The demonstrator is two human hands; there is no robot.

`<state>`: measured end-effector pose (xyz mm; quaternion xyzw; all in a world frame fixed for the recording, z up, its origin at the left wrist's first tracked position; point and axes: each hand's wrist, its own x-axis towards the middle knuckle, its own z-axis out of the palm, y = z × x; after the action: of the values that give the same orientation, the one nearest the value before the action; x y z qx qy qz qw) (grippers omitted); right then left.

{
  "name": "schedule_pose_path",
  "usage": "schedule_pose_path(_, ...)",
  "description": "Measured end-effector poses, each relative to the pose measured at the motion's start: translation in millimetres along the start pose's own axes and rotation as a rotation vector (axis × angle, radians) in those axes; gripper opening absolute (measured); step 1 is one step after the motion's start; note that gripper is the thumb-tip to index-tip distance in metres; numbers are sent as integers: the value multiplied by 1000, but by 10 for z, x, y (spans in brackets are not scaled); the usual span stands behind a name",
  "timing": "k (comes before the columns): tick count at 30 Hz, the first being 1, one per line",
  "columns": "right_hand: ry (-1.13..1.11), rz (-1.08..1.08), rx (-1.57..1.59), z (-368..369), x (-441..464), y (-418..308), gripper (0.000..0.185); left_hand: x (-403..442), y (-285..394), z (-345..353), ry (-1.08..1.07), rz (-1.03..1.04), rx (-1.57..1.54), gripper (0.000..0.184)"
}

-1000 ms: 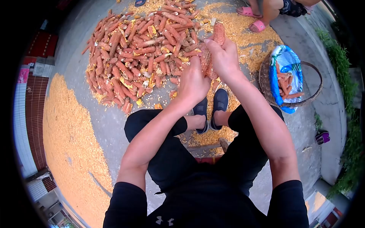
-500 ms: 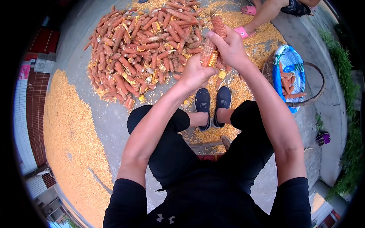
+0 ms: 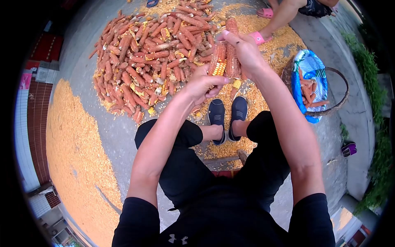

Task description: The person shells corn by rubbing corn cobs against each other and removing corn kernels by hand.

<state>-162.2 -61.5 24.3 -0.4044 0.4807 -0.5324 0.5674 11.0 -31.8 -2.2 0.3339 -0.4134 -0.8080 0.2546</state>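
In front of the big cob pile, my left hand is closed around a partly shelled corn cob, with rows of yellow kernels still on its lower side. My right hand grips a bare reddish corncob that stands nearly upright beside the first one. The two cobs lie side by side and seem to touch. Fingers of my right hand are partly hidden behind its cob. Both hands are held above the ground, out beyond my shoes.
A pile of reddish cobs lies ahead. Loose kernels spread at left and around my feet. A blue-lined basket with cobs stands at right. Another person's leg in a pink sandal is at upper right.
The cob in my left hand has turned to show more of its kernels and shifted slightly left. The right-hand cob now stands more upright alongside it, instead of crossing it.
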Motion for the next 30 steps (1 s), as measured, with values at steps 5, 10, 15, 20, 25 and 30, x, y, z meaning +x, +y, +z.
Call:
schedule_pose_path(5, 265, -221, -690, 84, -89, 104, 41, 40, -87, 222, 253, 201, 321, 25)
schedule_pose_path(10, 255, -321, -702, 78, -133, 116, 39, 26, -57, 214, 130, 209, 313, 22)
schedule_pose_path(15, 191, -347, -403, -4, 7, 237, 39, -30, 36, 30, -199, 61, -242, 18)
schedule_pose_path(20, 93, -110, -88, -110, 39, 112, 35, 15, -1, -183, -387, 74, -473, 27)
schedule_pose_path(25, 28, 5, 87, -81, 37, 10, 40, 10, 26, -220, -460, 36, -502, 33)
schedule_pose_path(30, -57, -58, 5, 4, -19, 11, 40, 23, -41, -193, -450, -14, -440, 37)
